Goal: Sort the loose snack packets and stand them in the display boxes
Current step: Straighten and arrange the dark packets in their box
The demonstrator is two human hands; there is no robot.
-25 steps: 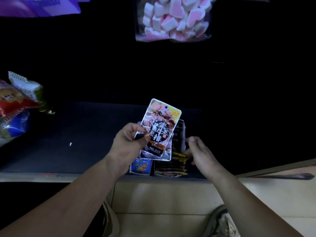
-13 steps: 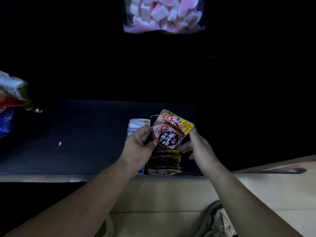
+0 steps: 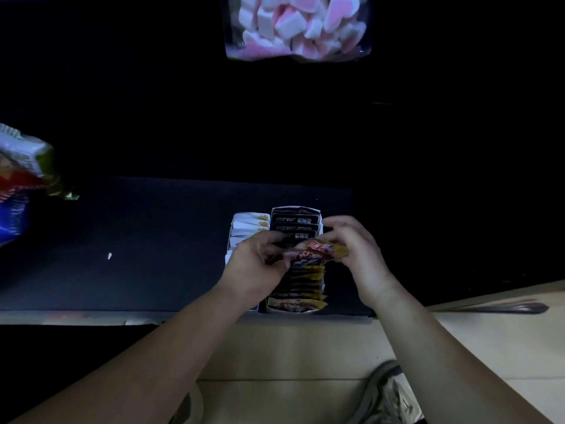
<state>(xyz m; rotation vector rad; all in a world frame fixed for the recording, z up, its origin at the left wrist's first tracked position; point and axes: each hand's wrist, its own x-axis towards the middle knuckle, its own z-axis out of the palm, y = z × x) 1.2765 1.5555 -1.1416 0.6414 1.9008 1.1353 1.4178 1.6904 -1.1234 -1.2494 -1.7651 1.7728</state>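
Note:
Two display boxes stand side by side near the shelf's front edge. The right display box (image 3: 318, 213) holds a row of upright dark and yellow packets. The left display box (image 3: 230, 240) holds white packets. A brown snack packet (image 3: 308, 252) with a red logo and yellow corner lies almost edge-on over the right box's row. My left hand (image 3: 256, 264) grips its left end. My right hand (image 3: 354, 249) pinches its right, yellow end. The packet's lower part is hidden among the other packets.
A bag of pink and white marshmallows (image 3: 298, 26) hangs above at the back. Colourful snack bags (image 3: 21, 185) lie at the far left of the dark shelf (image 3: 137, 255). A small white scrap (image 3: 109, 256) lies on the shelf. Beige floor lies below the front edge.
The brown packet has come down from upright in my left hand to low over the right box, tipped nearly flat to the camera. My right hand has taken hold of its right end.

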